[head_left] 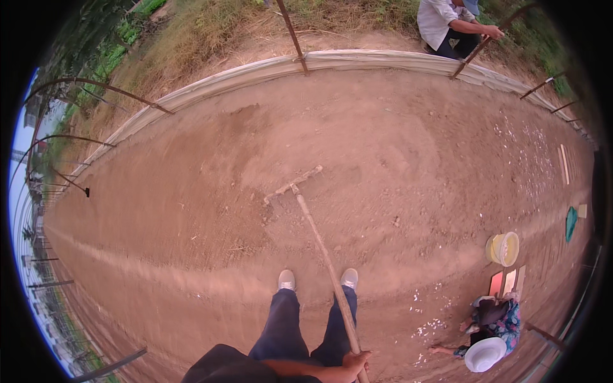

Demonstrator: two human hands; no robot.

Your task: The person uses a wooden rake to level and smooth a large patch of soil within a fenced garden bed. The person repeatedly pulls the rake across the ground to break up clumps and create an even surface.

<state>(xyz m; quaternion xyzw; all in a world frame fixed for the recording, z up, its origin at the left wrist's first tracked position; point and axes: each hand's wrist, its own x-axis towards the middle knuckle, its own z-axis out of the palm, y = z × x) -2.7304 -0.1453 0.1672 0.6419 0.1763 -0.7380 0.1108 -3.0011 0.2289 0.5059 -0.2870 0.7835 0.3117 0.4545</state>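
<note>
My left hand (356, 362) is closed around the wooden handle of a rake (325, 252), the left forearm crossing in front of my body to reach it. From that grip the long pole slants up and leftward over the soil. Its crossbar head (294, 184), coated in dirt, lies on the loose brown soil (357, 140) ahead of my feet. Any teeth are too small or buried to make out. My right hand does not show.
On the right, a person in a white hat (485, 354) crouches by scattered white bits (431, 325), near a yellow bucket (503, 249). Another person (447, 25) squats beyond the white sheeting border (383, 60). Metal hoop poles (292, 32) rise along it. My shoes (287, 279) stand on soil.
</note>
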